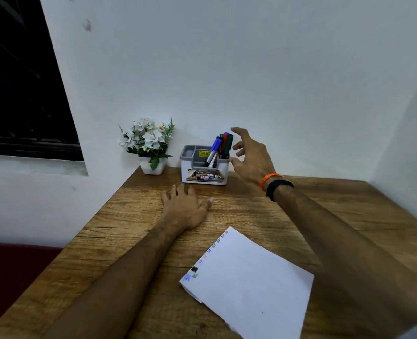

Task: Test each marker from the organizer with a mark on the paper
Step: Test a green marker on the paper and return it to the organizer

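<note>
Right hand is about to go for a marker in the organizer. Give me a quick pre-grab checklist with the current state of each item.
1. Right hand free to grab: ok, fingers spread, holding nothing.
2. Markers reachable: ok, they stand upright in the organizer, caps just left of the fingers.
3. Left hand out of the way: ok, flat on the table in front of the organizer, not touching it.
4. Paper ready: ok, on the table, marks along its left edge only.
5. Which markers are already tested: cannot tell.
6. Flower pot clear of the reach: ok, left of the organizer.
</note>
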Demonstrator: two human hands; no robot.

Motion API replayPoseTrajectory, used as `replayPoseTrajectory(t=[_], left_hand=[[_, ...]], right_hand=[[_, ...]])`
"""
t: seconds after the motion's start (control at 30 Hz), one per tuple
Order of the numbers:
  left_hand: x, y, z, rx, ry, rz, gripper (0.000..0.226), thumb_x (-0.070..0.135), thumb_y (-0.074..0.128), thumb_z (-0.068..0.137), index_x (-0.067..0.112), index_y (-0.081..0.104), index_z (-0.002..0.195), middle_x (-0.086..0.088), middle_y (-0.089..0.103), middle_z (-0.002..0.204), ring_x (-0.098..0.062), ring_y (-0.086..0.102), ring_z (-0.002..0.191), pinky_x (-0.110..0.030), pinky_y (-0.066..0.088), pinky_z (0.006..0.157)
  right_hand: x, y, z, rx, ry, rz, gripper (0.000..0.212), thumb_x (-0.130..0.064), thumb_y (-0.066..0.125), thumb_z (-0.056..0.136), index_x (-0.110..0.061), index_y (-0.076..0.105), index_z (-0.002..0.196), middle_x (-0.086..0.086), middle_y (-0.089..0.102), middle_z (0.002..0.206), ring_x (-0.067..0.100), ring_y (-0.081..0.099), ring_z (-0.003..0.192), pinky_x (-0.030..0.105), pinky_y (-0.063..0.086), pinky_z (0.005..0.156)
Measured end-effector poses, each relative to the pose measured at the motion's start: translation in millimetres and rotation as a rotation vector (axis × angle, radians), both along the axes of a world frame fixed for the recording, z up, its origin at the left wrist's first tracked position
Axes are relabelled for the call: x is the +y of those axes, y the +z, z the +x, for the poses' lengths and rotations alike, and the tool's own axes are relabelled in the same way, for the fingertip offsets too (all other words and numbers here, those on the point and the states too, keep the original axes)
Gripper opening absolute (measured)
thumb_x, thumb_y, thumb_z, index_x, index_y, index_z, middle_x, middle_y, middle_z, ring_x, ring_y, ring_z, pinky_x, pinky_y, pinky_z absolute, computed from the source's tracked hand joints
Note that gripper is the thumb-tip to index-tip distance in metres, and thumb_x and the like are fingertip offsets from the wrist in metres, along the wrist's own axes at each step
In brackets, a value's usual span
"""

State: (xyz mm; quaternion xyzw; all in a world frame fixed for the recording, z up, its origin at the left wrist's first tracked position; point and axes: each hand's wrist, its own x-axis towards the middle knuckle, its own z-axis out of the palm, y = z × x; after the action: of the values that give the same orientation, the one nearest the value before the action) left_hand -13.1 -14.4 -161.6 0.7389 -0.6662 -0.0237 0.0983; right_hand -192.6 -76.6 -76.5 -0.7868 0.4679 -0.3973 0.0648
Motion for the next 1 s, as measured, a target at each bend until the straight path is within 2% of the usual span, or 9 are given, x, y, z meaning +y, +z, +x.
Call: replayPoseTrajectory(t=[0.13, 0.2, 0.27, 0.43, 0.57, 0.7, 0.77, 0.87, 1.0], left_hand=[[0.8, 0.4, 1.0, 0.032, 0.008, -0.015, 0.083, 0.073, 0.023, 0.089, 0.011, 0.04, 0.142, -0.017, 0.025, 0.157, -0.033, 0.019, 0.145, -0.056, 0.014, 0.116], [0.6, 2.5, 1.6, 0.045, 0.008, -0.031, 0.081, 0.072, 0.026, 0.089, 0.012, 0.044, 0.139, -0.016, 0.03, 0.154, -0.032, 0.024, 0.143, -0.056, 0.017, 0.115], [5.2, 4.5, 1.7, 0.07, -0.001, -0.041, 0.076, 0.069, 0.031, 0.09, 0.011, 0.047, 0.137, -0.015, 0.034, 0.152, -0.032, 0.029, 0.141, -0.054, 0.021, 0.114], [25.2, 3.2, 2.9, 0.099, -0.055, -0.09, 0.058, 0.055, 0.038, 0.095, 0.01, 0.054, 0.129, -0.014, 0.047, 0.141, -0.031, 0.042, 0.13, -0.049, 0.032, 0.11], [46.1, 1.4, 5.8, 0.102, -0.1, -0.105, 0.043, 0.046, 0.039, 0.097, 0.012, 0.06, 0.113, -0.012, 0.058, 0.123, -0.03, 0.052, 0.114, -0.048, 0.04, 0.101], [60.5, -0.7, 12.0, 0.163, -0.097, -0.123, 0.029, 0.032, 0.038, 0.1, 0.014, 0.06, 0.106, -0.013, 0.06, 0.119, -0.032, 0.053, 0.11, -0.051, 0.042, 0.098], [65.6, -0.4, 12.4, 0.182, -0.098, -0.135, 0.029, 0.027, 0.038, 0.101, 0.012, 0.06, 0.11, -0.014, 0.06, 0.121, -0.033, 0.053, 0.112, -0.05, 0.041, 0.099], [69.0, 1.0, 10.3, 0.187, -0.084, -0.153, 0.03, 0.024, 0.038, 0.101, 0.011, 0.061, 0.115, -0.014, 0.06, 0.123, -0.032, 0.053, 0.114, -0.048, 0.041, 0.1], [69.0, 0.6, 9.5, 0.174, -0.079, -0.166, 0.03, 0.023, 0.038, 0.101, 0.012, 0.061, 0.115, -0.013, 0.062, 0.121, -0.031, 0.054, 0.111, -0.044, 0.043, 0.097]], right_hand=[[35.7, -3.5, -14.0, 0.05, 0.048, 0.013, 0.048, -0.013, 0.069, 0.08, -0.019, 0.058, 0.126, 0.004, 0.067, 0.11, 0.02, 0.065, 0.093, 0.039, 0.056, 0.084], [55.7, -8.9, -19.5, 0.089, 0.057, 0.036, 0.036, -0.009, 0.068, 0.079, -0.017, 0.066, 0.114, 0.003, 0.069, 0.109, 0.018, 0.065, 0.094, 0.032, 0.054, 0.087], [79.7, -16.6, -24.3, 0.156, 0.089, 0.062, 0.029, -0.008, 0.068, 0.08, -0.017, 0.071, 0.107, 0.002, 0.071, 0.109, 0.016, 0.065, 0.097, 0.026, 0.051, 0.088], [134.6, -35.7, -35.1, 0.236, 0.272, 0.12, 0.018, -0.009, 0.065, 0.084, -0.019, 0.076, 0.094, -0.006, 0.074, 0.101, 0.005, 0.063, 0.093, 0.032, 0.056, 0.083], [156.0, -47.4, -43.6, 0.336, 0.384, 0.18, 0.023, -0.014, 0.063, 0.09, -0.023, 0.075, 0.108, -0.008, 0.071, 0.12, 0.012, 0.062, 0.112, 0.028, 0.048, 0.096], [168.1, -57.0, -48.8, 0.489, 0.415, 0.278, 0.033, -0.023, 0.057, 0.097, -0.032, 0.065, 0.128, -0.01, 0.055, 0.142, 0.009, 0.049, 0.133, 0.016, 0.027, 0.107], [167.7, -62.9, -51.1, 0.554, 0.347, 0.261, 0.037, -0.03, 0.051, 0.101, -0.035, 0.057, 0.137, -0.011, 0.048, 0.149, 0.014, 0.044, 0.137, 0.021, 0.025, 0.11], [159.8, -66.6, -50.4, 0.637, 0.194, 0.238, 0.043, -0.037, 0.039, 0.104, -0.028, 0.047, 0.145, 0.0, 0.043, 0.154, 0.027, 0.042, 0.139, 0.039, 0.031, 0.115], [142.2, -66.2, -46.8, 0.69, 0.002, 0.268, 0.046, -0.04, 0.032, 0.105, -0.021, 0.049, 0.142, 0.01, 0.05, 0.148, 0.033, 0.047, 0.132, 0.047, 0.039, 0.108]])
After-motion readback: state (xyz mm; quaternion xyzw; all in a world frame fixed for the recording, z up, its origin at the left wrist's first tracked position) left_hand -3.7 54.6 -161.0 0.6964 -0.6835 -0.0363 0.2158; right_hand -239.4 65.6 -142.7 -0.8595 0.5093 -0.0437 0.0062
